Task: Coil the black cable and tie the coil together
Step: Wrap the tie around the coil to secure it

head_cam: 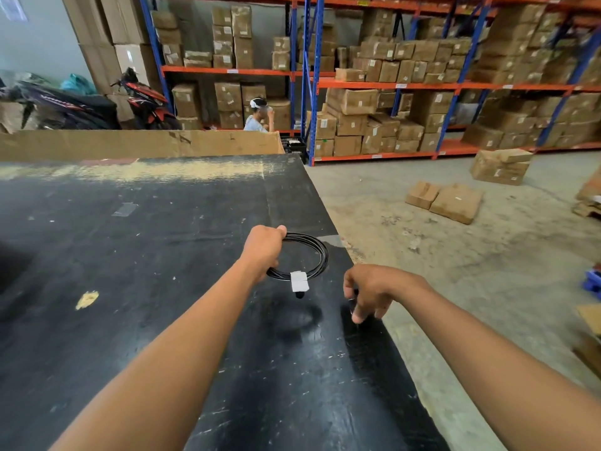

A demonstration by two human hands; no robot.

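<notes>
The black cable (pixel 317 252) is wound into a round coil of several loops, held a little above the black table (pixel 130 255) near its right edge. A white tape wrap (pixel 299 280) binds the loops at the coil's near side, and a short black end hangs below it. My left hand (pixel 263 247) is shut on the coil's left side. My right hand (pixel 370 292) hovers to the right of the coil, apart from it, fingers curled downward and loosely spread over the table's edge; a small dark bit by the fingers is unclear.
The table's right edge runs diagonally past my right hand, with concrete floor beyond. Cardboard boxes (pixel 445 201) lie on the floor. Shelving racks (pixel 390 86) with boxes stand behind. A person (pixel 258 117) sits beyond a cardboard sheet (pixel 140 144); motorbikes (pixel 81 105) are parked far left.
</notes>
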